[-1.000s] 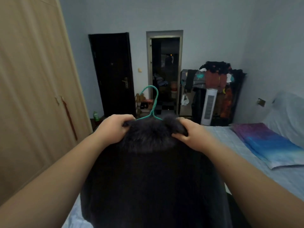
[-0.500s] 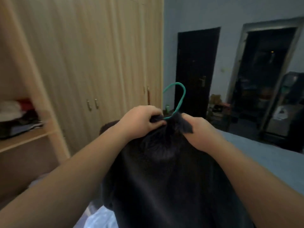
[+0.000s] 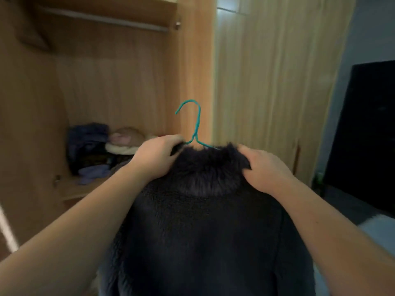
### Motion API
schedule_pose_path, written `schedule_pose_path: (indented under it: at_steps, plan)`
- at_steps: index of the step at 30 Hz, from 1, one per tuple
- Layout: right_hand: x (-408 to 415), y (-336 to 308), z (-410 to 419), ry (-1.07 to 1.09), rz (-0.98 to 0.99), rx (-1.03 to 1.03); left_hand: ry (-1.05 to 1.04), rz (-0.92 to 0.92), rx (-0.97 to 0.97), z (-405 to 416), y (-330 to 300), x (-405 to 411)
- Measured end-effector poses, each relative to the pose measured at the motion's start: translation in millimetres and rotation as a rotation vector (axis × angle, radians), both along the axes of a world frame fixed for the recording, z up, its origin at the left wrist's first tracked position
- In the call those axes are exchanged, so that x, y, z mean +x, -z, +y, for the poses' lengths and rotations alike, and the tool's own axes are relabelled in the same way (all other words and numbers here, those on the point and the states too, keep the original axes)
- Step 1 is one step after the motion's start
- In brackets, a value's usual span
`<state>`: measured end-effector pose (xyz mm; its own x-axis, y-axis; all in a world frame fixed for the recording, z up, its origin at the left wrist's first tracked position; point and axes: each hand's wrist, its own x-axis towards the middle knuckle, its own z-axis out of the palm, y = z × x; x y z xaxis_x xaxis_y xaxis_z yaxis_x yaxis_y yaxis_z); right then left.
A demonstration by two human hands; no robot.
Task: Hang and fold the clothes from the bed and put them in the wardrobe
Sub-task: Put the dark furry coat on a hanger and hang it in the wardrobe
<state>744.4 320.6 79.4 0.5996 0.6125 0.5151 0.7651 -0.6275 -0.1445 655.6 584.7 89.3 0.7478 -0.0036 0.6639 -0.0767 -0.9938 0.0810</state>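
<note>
You hold a dark fleece coat (image 3: 205, 231) up by its shoulders, in front of the open wardrobe (image 3: 192, 60).

Your left hand (image 3: 158, 159) and right hand (image 3: 265, 169) each grip the coat beside its fur collar (image 3: 210, 167); above the collar rises the teal hanger (image 3: 195, 127), and beyond it lie folded clothes (image 3: 96, 150) and the hanging rail (image 3: 102, 18).

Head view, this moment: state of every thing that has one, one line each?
Dark coat: on hanger, held up.
Teal hanger: hook free, not on rail.
Wardrobe: left compartment open.
Rail: bare where visible.
Left hand: grips coat shoulder.
Right hand: grips collar.
</note>
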Motion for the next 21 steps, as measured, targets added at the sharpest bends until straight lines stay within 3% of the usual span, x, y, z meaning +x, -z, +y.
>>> schedule_pose_path:
  at_steps: [9,14,21]
  plan:
    - [-3,8,167,-0.204,0.052,-0.064,-0.080,-0.186,0.007,139,12,-49]
    - [21,9,208,-0.341,0.216,0.034,-0.123,-0.091,-0.073,183,11,-38]
    - [78,8,254,-0.254,0.079,0.080,-0.161,-0.066,-0.214,241,8,9]
